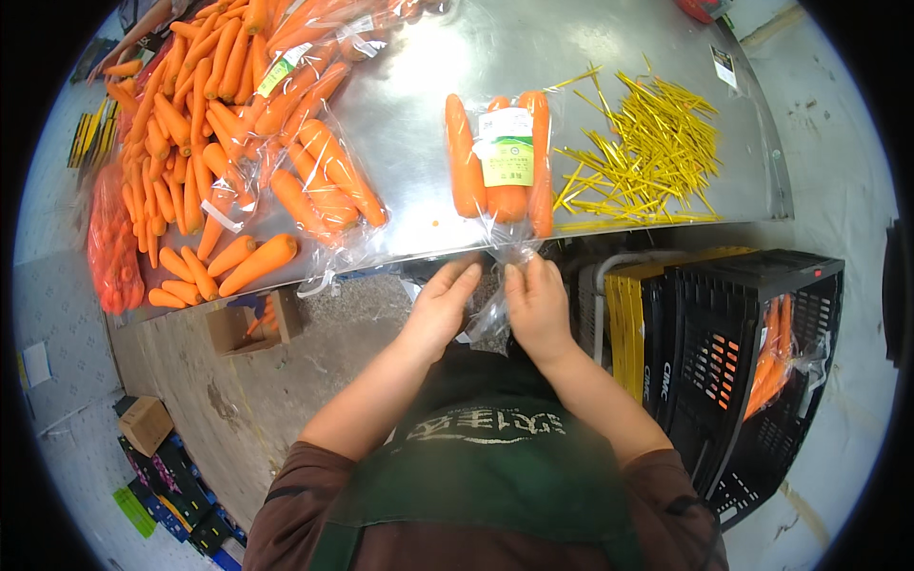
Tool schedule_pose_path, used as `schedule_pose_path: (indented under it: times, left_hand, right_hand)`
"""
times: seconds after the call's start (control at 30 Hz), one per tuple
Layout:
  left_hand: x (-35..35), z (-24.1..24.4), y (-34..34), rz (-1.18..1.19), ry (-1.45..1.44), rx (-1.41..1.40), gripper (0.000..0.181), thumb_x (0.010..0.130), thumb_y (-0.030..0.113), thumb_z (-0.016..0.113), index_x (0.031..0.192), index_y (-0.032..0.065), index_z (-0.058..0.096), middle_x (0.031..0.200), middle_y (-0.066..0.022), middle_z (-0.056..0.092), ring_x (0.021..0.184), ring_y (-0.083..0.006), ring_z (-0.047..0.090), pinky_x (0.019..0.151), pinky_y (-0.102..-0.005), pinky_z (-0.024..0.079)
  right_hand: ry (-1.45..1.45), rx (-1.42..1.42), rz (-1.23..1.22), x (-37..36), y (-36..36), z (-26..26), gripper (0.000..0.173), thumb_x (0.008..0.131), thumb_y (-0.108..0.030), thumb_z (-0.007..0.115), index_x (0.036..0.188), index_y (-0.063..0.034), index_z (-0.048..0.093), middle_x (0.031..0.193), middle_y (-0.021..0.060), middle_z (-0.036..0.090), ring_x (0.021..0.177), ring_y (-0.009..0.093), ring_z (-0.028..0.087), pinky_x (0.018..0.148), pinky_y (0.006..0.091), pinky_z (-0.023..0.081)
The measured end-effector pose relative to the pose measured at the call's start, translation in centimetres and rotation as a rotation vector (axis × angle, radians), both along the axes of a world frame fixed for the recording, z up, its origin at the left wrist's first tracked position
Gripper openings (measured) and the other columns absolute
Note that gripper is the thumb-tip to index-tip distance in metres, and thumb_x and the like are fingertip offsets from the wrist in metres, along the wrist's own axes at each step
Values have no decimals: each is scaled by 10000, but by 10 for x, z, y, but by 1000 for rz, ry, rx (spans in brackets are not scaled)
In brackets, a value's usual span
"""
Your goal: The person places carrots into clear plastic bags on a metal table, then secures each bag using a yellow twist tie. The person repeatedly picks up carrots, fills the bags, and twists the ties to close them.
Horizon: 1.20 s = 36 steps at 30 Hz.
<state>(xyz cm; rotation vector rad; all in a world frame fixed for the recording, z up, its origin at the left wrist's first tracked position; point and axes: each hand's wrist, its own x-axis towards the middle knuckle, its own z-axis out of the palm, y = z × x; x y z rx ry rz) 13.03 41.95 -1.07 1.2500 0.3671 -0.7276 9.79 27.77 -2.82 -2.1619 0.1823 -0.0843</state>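
Note:
Before me a clear plastic bag of carrots [468,171] lies at the front edge of the steel table [410,107]. It bears a white and green label [507,150] with writing. The bag's gathered neck [515,251] hangs over the edge, and my right hand [539,300] grips it between thumb and fingers. Just left of the neck is my left hand [446,303], its thumb and fingers drawn together. Whether anything is pinched in it cannot be made out. Gold twist ties [657,143] lie in a loose heap right of the bag.
Loose carrots [175,150] and bagged carrots [321,178] pile up at the table's left. A black plastic crate [721,364] holding carrots stands below on the right. On the floor sits a cardboard box [243,328]. Another person's arm [136,32] shows at the far left.

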Motion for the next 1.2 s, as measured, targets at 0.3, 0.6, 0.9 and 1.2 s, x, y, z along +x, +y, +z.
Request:
schedule_pose_path:
  times: [0.3, 0.6, 0.9, 1.2]
  left_hand:
    - [-6, -10, -25, 78, -233, -50, 264, 957, 133, 549, 1172, -19, 565, 860, -14, 598, 779, -88, 568, 739, -235, 477]
    - [-8, -2, -23, 149, -138, -183, 230, 934, 90, 581, 1145, 7, 544, 956, -70, 644, 835, -135, 577, 812, -276, 454]
    - [-14, -15, -14, 284, -32, -270, 273, 916, 101, 620, 1162, -10, 576, 1069, -142, 652, 879, -171, 617, 802, -303, 509]
    - [-16, -1, -9, 401, 337, -545, 249, 915, 149, 631, 1140, 52, 588, 1067, -127, 653, 894, -190, 638, 783, -329, 533]
  right_hand:
    - [-137, -221, 236, 16, -71, 71, 158, 786, -143, 635, 924, -70, 659, 892, 123, 641, 877, 338, 592, 779, 408, 471]
    - [-216, -600, -27, 92, -201, 26, 219, 833, -44, 650, 1052, -44, 655, 933, 145, 636, 842, 269, 628, 752, 315, 494]
    - [-248, 390, -384, 72, -155, 87, 150, 918, -80, 597, 992, 42, 641, 897, 93, 666, 782, 146, 622, 729, 244, 484]
    - [368, 997, -366, -20, -44, -9, 208, 925, -182, 617, 1033, -10, 659, 993, 51, 670, 862, 108, 604, 687, 229, 470]
